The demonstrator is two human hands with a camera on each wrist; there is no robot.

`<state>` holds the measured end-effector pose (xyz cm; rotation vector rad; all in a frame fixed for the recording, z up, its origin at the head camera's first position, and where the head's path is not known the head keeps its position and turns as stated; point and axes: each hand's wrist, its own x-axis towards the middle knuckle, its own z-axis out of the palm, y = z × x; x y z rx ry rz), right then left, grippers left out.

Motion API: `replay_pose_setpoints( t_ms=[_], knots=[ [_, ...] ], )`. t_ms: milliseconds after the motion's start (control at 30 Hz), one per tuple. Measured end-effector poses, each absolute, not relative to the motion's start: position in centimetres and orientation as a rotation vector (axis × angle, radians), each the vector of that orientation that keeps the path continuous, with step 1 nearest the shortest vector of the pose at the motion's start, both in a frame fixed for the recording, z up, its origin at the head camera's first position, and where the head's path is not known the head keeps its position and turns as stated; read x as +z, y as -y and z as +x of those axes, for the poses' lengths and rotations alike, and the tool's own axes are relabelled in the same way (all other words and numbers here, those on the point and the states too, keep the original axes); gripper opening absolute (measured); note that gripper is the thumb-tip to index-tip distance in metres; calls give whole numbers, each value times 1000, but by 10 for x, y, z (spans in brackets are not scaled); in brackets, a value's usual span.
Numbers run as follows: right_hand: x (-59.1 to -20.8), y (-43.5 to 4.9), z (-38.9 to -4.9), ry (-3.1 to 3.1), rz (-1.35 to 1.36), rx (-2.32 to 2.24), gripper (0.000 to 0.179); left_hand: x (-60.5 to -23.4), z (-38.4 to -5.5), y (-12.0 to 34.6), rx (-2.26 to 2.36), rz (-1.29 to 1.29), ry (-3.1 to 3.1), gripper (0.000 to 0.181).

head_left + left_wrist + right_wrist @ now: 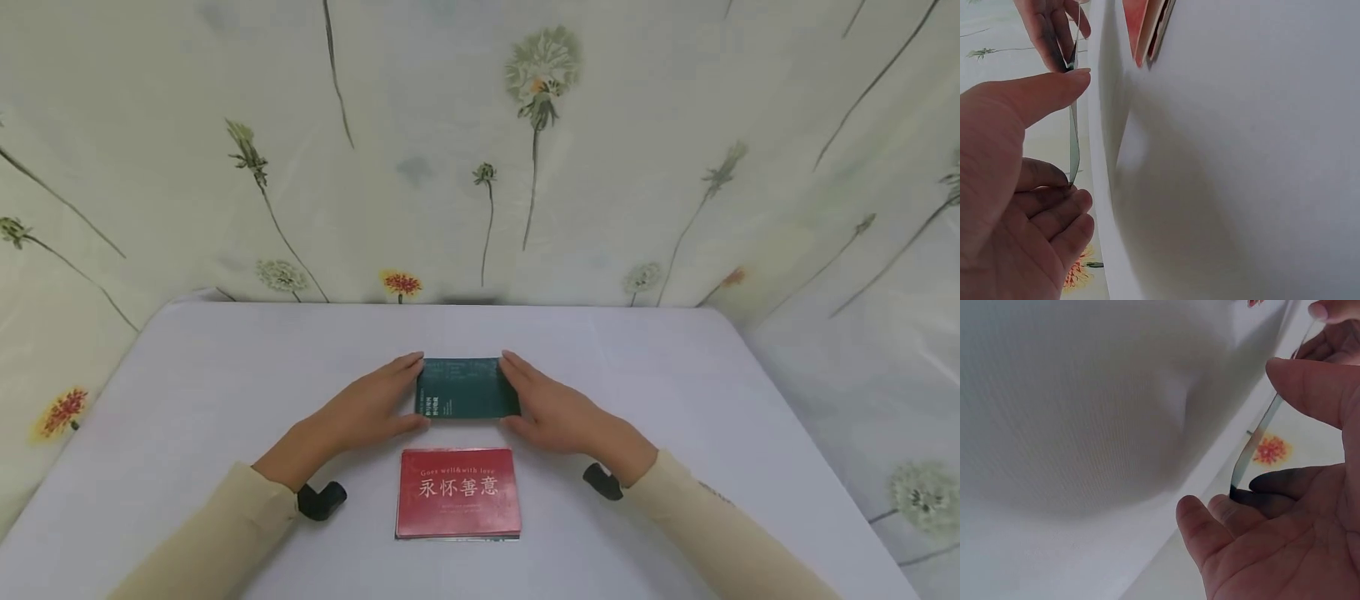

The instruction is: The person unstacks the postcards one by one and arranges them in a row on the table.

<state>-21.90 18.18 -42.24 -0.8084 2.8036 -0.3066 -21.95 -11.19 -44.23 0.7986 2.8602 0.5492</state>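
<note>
A dark green card (467, 390) with pale lettering is held up between both hands in the head view. My left hand (371, 408) grips its left end, thumb at the near edge and fingers at the far edge. At the opposite end, my right hand (566, 414) holds it the same way. Both wrist views show the thin card (1074, 140) nearly edge-on, slightly bent and raised off the table. Nearer the body, a red card (458, 493) with white writing lies flat on top of a small stack, touched by neither hand.
A white cloth covers the table (225, 367). Behind it hangs a pale curtain (420, 108) printed with dandelions and orange flowers. Black wrist straps (321, 501) show at both sleeve cuffs.
</note>
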Motion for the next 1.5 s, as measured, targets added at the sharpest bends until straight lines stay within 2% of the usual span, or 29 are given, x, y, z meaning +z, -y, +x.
replay_pose_setpoints(
  t_ms=[533, 1033, 1500],
  knots=[
    [-421, -182, -250, -2762, -788, -460, 84, -449, -248, 112, 692, 799, -2780, 87],
    [-428, -167, -282, -2760, -722, -473, 84, -433, -282, 118, 619, 728, -2736, 86],
    [-432, -165, -297, -2732, -675, -504, 84, -447, -298, 118, 655, 675, -2723, 85]
  ],
)
